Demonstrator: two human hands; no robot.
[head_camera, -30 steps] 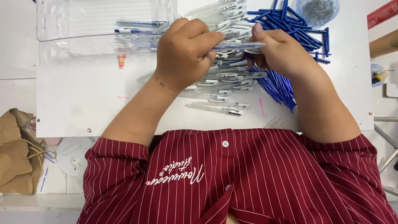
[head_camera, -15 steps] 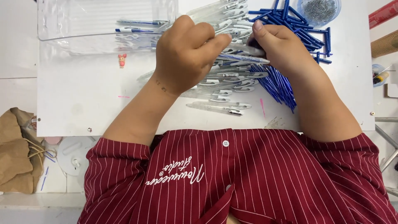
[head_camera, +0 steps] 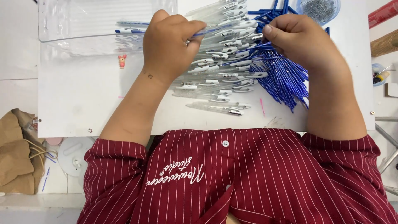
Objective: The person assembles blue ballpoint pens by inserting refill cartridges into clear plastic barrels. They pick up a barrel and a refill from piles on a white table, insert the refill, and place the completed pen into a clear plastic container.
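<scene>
left hand (head_camera: 170, 45) gripping clear plastic pen barrel (head_camera: 215, 31) | right hand (head_camera: 300, 39) pinching, apparently, thin blue refill (head_camera: 259, 45) | heap of clear clip-topped pens (head_camera: 226, 70) beneath, white table (head_camera: 83, 99)

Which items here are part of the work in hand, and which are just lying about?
In use:
left hand, closed on a clear pen barrel
right hand, pinching a blue refill
pile of clear barrels
pile of blue refills

Lying about:
clear plastic tray
small pink figure
brown paper bag

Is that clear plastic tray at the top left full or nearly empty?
Nearly empty: the clear tray holds only a few finished pens near the left hand.
</scene>
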